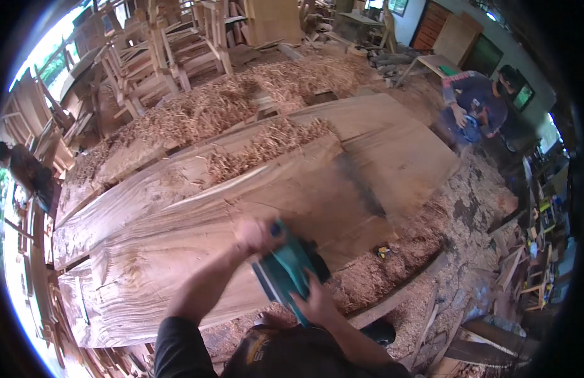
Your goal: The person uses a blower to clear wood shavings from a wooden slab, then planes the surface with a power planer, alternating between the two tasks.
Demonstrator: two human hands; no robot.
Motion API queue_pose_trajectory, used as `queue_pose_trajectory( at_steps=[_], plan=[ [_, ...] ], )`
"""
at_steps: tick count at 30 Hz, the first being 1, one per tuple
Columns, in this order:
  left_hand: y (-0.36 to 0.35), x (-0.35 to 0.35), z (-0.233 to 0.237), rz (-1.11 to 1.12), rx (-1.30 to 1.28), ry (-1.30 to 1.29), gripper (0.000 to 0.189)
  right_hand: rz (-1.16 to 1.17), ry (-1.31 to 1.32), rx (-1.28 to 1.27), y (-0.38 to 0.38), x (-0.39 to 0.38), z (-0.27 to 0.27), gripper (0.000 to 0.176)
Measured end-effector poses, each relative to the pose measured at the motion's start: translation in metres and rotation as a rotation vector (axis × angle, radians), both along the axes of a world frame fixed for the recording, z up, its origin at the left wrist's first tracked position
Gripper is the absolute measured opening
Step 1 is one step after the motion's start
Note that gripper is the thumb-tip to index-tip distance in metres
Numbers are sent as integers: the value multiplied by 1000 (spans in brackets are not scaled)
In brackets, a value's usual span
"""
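Observation:
A teal electric hand planer (289, 263) rests on a broad wooden slab (147, 277) just in front of my body. My left hand (257, 236) is closed around the dark front knob of the planer, slightly blurred. On the rear handle, my right hand (317, 305) is wrapped with fingers curled round the grip. Pale brown grain runs along the slab, and its far right part looks darker. The planer's underside is hidden against the wood.
Curled wood shavings (266, 151) lie on the boards, with more heaped behind. At the right a co-worker (484, 104) bends over a blue power tool (469, 129). Another person (28, 170) is at the far left. Wooden chair frames (159, 57) are stacked at the back.

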State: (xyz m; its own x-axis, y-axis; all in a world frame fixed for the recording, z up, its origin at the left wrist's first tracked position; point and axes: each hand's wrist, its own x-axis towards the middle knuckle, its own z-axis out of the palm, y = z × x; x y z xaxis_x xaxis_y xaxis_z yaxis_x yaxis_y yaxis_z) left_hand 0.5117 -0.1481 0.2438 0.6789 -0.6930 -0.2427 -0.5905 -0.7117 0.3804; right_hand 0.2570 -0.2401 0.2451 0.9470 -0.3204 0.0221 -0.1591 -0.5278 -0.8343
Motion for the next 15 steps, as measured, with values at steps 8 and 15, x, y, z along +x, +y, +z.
queue_pose_trajectory(
  at_steps=[8, 15],
  plan=[
    [47, -22, 1, -108, -426, 177, 52, -6, 87, 23, -1, -50, -10, 67],
    [181, 68, -100, 990, -32, -223, 78, 3, -89, -68, 4, 77, -1, 59]
  ],
)
